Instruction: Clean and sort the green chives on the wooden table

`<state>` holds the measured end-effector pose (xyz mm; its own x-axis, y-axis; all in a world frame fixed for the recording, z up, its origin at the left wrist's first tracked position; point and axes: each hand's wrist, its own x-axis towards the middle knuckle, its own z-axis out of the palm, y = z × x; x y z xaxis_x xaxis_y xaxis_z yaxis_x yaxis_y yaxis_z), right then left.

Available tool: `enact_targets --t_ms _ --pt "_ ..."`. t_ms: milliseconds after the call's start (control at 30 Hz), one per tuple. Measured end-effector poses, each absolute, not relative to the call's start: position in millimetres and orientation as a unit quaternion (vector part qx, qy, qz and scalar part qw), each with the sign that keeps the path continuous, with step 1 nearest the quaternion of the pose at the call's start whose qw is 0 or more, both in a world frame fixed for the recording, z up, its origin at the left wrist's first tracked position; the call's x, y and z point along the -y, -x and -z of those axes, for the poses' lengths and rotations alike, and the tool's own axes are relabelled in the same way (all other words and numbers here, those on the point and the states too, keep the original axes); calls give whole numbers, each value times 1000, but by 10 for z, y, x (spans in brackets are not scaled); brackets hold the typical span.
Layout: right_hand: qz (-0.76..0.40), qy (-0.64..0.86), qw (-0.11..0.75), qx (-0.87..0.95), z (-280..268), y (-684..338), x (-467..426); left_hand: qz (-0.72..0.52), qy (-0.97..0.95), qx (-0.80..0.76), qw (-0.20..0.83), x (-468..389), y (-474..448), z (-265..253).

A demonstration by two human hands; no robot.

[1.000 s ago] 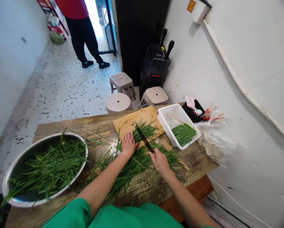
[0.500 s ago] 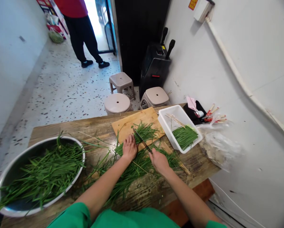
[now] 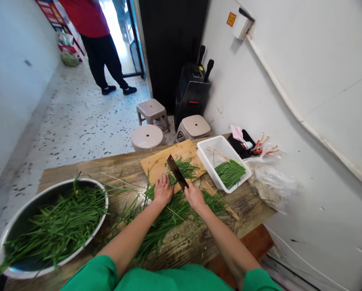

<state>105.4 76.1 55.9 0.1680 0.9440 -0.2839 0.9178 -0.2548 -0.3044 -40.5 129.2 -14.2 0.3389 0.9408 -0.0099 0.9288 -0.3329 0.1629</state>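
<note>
My left hand (image 3: 163, 189) presses down on a bunch of garlic chives (image 3: 150, 191) at the near edge of the wooden cutting board (image 3: 152, 163). The handle of a dark-bladed kitchen knife (image 3: 176, 171) is gripped in my right hand (image 3: 194, 197). Its blade is tilted so the flat side shows, close to my left fingertips. To the right of the blade, cut chives (image 3: 187, 166) lie on the board. Long loose chives (image 3: 163, 228) are spread over the table below both hands.
A large basin (image 3: 106, 202) full of chives stands at left. Right of the board is a white plastic tub (image 3: 207, 159) holding aligned chives and thin sticks. Bundled sticks (image 3: 232, 212) lie nearby. Stools (image 3: 147, 135) and a person (image 3: 100, 52) are beyond the table.
The knife has turned from edge-down to tilted, now showing its broad side. My right hand has shifted slightly left. The whole view has moved a little.
</note>
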Motion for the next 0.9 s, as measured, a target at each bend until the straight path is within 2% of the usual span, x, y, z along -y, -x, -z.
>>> enact_targets --t_ms 133,233,367,500,733,900 --pt "-159 778 126 594 -520 -1242 -246 -60 -829 -548 90 -1318 528 24" --pt "-107 808 155 558 -351 -1406 319 -107 -812 -567 84 -1195 765 -114" --pt "-74 847 139 507 4 -1491 885 -182 -793 -573 104 -707 1259 -262" --pt "-77 866 104 483 218 -1426 1044 -209 -796 -542 169 -72 1796 -271" --pt "-44 836 15 547 -24 -1200 900 -143 -774 -532 312 885 2624 -199" --pt "-106 727 -18 678 -105 -618 744 -126 -724 -573 363 1427 3002 -223"
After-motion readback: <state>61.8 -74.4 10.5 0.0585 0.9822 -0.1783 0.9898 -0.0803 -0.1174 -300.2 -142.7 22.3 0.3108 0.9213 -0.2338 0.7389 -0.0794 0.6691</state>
